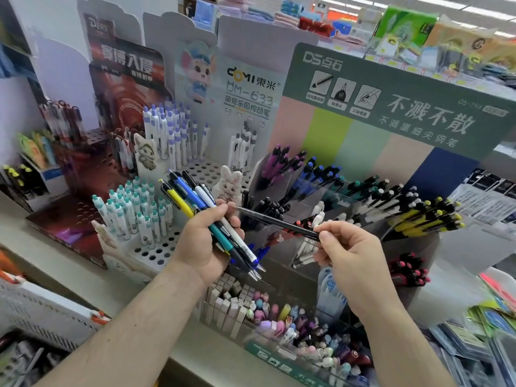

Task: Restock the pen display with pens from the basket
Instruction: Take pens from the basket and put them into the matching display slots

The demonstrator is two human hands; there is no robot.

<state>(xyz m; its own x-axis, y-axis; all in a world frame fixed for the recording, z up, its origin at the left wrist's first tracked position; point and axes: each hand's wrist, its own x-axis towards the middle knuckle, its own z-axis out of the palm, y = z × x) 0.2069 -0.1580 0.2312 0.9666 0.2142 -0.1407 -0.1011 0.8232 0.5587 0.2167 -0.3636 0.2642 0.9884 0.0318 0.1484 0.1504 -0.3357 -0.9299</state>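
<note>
**Hands full at the pen display**

Two bare forearms reach in from the bottom of the frame toward the clear pen display (329,196), a tiered rack of slanted compartments under a green header card (405,88) printed with white characters. Left of the display stands a white perforated stand (156,252) holding upright white pens with teal and purple caps, and behind that a dark red stand (69,227). Below the display, a clear tray (282,325) is packed with pastel erasers and small boxes.

Just in front of the display, the left hand (203,241) grips a bundle of pens (206,216), with fingers curled round yellow, blue, white and teal barrels whose clip ends fan up and to the left. The right hand (351,255), lower right of the bundle, pinches the end of a single black pen (279,223) between thumb and fingertips. That pen lies nearly level across the display's lower compartments, its tip touching or just short of the left hand's fingers. The basket cannot be made out clearly.
</note>
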